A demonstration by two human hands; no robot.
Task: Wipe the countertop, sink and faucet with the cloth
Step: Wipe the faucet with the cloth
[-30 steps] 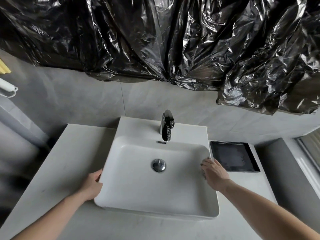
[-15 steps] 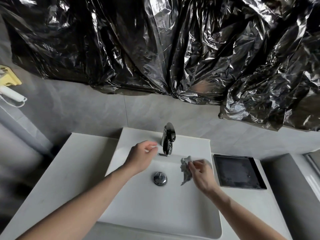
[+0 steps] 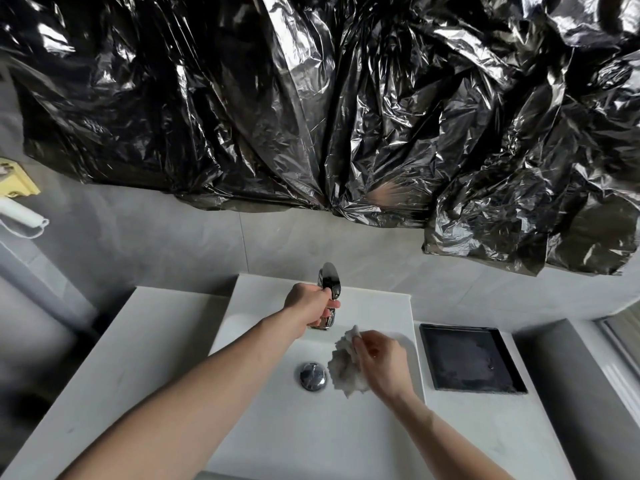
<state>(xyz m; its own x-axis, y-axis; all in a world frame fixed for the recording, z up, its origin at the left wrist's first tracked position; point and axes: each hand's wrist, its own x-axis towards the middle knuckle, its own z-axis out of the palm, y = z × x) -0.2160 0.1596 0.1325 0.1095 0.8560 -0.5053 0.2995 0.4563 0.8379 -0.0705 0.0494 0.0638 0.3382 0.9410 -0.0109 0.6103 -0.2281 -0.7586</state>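
Gripping the chrome faucet (image 3: 329, 285) w/ left hand (image 3: 306, 304); right hand (image 3: 382, 363) fingers pinch crumpled grey cloth (image 3: 344, 367) just right of drain plug (image 3: 312, 376).

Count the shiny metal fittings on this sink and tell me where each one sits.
2. The faucet stands at the back rim of the sink, gripped by the left hand. The drain plug sits in the basin floor, beside the cloth. None seems hidden.

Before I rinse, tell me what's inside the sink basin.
Inside the sink: a chrome drain stopper and the right hand holding the crumpled cloth. The basin beneath them is hidden.
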